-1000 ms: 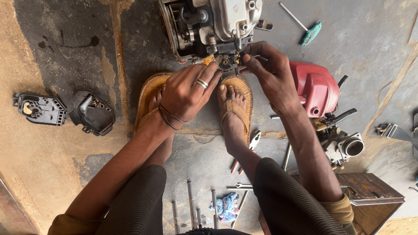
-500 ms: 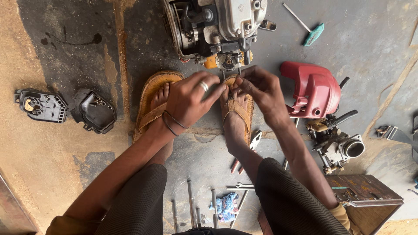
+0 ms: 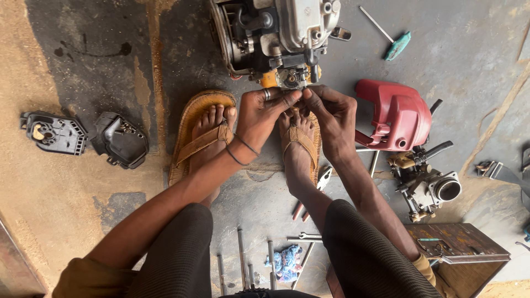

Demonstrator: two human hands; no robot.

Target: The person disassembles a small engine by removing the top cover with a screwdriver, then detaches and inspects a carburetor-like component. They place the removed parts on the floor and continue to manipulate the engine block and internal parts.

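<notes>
Down at the front of the small engine (image 3: pixel 276 33), both hands are pinching together around something tiny by the brass carburettor (image 3: pixel 290 77). Left hand (image 3: pixel 264 118) and right hand (image 3: pixel 331 121) are closing fingertip to fingertip; I can't tell what's between them. If it's a little screw or spring, it's probably slipping and dropping between the sandals (image 3: pixel 199 138) onto that gritty floor (image 3: pixel 83 221), getting lost.
</notes>
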